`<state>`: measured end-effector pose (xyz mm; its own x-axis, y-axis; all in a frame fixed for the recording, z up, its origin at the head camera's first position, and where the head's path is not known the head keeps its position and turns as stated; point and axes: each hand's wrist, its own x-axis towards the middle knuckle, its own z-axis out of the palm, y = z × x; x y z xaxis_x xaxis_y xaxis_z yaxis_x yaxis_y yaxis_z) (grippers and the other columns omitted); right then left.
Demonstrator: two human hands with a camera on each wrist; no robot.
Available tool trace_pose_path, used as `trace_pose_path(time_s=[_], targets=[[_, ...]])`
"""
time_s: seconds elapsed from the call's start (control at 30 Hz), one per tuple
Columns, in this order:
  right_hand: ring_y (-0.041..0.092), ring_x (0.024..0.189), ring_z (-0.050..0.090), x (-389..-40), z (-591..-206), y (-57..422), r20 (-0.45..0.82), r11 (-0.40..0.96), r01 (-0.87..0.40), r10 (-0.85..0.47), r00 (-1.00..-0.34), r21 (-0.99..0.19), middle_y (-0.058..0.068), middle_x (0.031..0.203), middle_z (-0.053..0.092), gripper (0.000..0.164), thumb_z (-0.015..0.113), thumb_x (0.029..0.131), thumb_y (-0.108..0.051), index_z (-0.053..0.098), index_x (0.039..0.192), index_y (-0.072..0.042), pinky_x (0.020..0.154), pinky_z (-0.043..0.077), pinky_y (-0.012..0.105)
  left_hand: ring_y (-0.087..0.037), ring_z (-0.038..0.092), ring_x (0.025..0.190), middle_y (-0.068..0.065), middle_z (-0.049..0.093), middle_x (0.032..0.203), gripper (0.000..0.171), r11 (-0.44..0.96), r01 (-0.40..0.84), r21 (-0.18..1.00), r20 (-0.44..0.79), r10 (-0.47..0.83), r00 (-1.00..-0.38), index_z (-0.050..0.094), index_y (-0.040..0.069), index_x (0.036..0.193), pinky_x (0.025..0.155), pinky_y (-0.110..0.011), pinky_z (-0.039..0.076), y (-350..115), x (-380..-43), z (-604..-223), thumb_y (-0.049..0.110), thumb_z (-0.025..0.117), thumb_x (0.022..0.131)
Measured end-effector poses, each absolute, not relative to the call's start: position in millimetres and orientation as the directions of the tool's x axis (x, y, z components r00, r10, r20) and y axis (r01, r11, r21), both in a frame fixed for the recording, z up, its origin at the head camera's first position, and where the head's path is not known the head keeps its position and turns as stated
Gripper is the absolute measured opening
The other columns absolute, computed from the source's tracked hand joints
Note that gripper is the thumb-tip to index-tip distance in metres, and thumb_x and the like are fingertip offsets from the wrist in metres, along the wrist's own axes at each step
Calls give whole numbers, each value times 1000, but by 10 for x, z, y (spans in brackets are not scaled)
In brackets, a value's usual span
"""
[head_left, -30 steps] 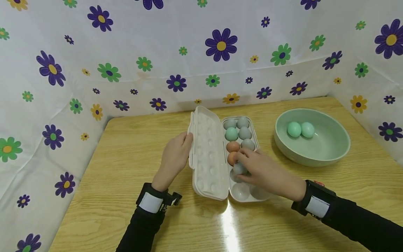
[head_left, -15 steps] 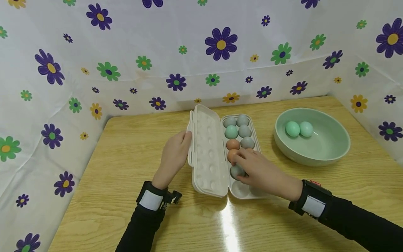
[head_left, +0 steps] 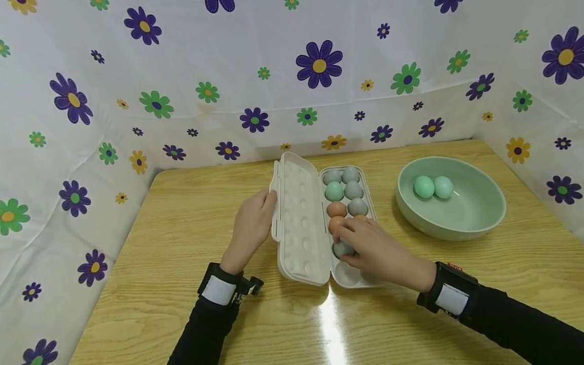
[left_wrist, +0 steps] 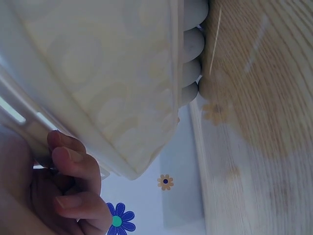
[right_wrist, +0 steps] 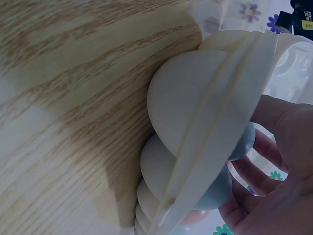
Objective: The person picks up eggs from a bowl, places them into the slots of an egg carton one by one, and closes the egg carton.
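Observation:
A white plastic egg carton (head_left: 349, 276) lies opened out on the table, its lid (head_left: 303, 228) tilted up on the left. My left hand (head_left: 252, 225) grips the lid's outer edge; in the left wrist view its fingers (left_wrist: 80, 166) curl by that rim. With thumb and fingers my right hand (head_left: 380, 251) holds a grey-blue egg (head_left: 342, 249) in a left-row cup, second from the near end. Beyond it sit brown eggs (head_left: 336, 209), a mint-green egg (head_left: 334, 191) and several grey-blue eggs (head_left: 353, 190). My right hand hides part of the right row.
To the right of the carton stands a pale green bowl (head_left: 449, 230) holding two mint-green eggs (head_left: 424, 187). A white flower-print cloth (head_left: 274, 91) hangs behind and beside the wooden table (head_left: 191, 228).
My right hand has lowered the grey-blue egg toward me into the cup and still holds it, almost unmoved over the last half second. The left hand keeps its grip on the lid.

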<state>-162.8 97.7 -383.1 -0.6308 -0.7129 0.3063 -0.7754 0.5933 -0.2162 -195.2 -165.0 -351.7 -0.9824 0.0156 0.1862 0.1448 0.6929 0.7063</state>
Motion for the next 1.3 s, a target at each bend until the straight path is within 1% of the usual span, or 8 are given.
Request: trace_pose_path(time_s=[0.23, 0.43, 0.57, 0.73, 0.87, 1.0, 1.17, 1.3], targets=[[16, 91, 44, -1641, -3837, 994, 316, 589, -773, -706, -634, -235, -7, 98, 49, 39, 76, 72, -27, 51, 101, -21, 75, 39, 38, -20, 45, 52, -3, 48, 60, 40, 687, 145, 712, 189, 11, -982, 52, 17, 76, 46, -34, 34, -1639, -1952, -3523, 40, 28, 98], [17, 87, 49, -1673, -3776, 1023, 335, 591, -765, -688, -644, -257, 0, 99, 53, 38, 77, 72, -27, 55, 100, -15, 72, 43, 39, -20, 45, 51, -4, 48, 60, 42, 678, 138, 722, 190, -2, -982, 51, 15, 74, 45, -33, 33, -1647, -1955, -3541, 40, 28, 98], [16, 81, 52, -1732, -3619, 1104, 260, 620, -701, -655, -709, -352, 2, 97, 52, 30, 69, 81, -29, 55, 103, -14, 68, 46, 32, -21, 45, 51, -4, 48, 60, 42, 672, 131, 729, 186, -10, -982, 53, 15, 76, 45, -33, 33, -1650, -1963, -3560, 41, 28, 98], [18, 90, 53, -1930, -3336, 1350, 137, 717, -526, -528, -838, -457, 0, 108, 49, 28, 58, 90, -31, 52, 113, -16, 69, 47, 32, -21, 45, 50, -4, 48, 60, 42, 675, 126, 727, 185, -16, -983, 53, 15, 76, 43, -33, 33, -1646, -1973, -3566, 41, 28, 98], [21, 91, 50, -2176, -3140, 1622, 60, 820, -371, -385, -921, -436, 5, 112, 50, 31, 53, 92, -30, 50, 116, -12, 67, 46, 36, -20, 45, 50, -4, 48, 60, 42, 678, 130, 724, 192, -17, -981, 53, 15, 75, 43, -33, 33, -1645, -1979, -3559, 40, 28, 98], [28, 92, 52, -2375, -3046, 1919, -40, 892, -251, -287, -957, -376, 17, 113, 51, 37, 52, 92, -29, 48, 119, -3, 69, 49, 42, -20, 45, 50, -4, 48, 59, 41, 674, 134, 727, 191, -11, -982, 53, 16, 75, 43, -32, 33, -1653, -1985, -3560, 40, 29, 98], [41, 103, 49, -2535, -3153, 2208, -118, 935, -248, -284, -951, -253, 33, 118, 46, 49, 55, 89, -28, 47, 120, 9, 82, 44, 53, -20, 45, 50, -4, 48, 59, 42, 667, 131, 733, 190, -16, -982, 53, 15, 74, 43, -32, 33, -1660, -1986, -3564, 40, 29, 98], [46, 103, 47, -2603, -3303, 2309, -175, 941, -266, -303, -937, -208, 39, 117, 44, 54, 57, 87, -27, 44, 121, 13, 86, 42, 56, -21, 46, 50, -4, 49, 60, 42, 662, 129, 739, 188, -19, -982, 53, 16, 75, 44, -33, 34, -1662, -1983, -3563, 40, 29, 98]])
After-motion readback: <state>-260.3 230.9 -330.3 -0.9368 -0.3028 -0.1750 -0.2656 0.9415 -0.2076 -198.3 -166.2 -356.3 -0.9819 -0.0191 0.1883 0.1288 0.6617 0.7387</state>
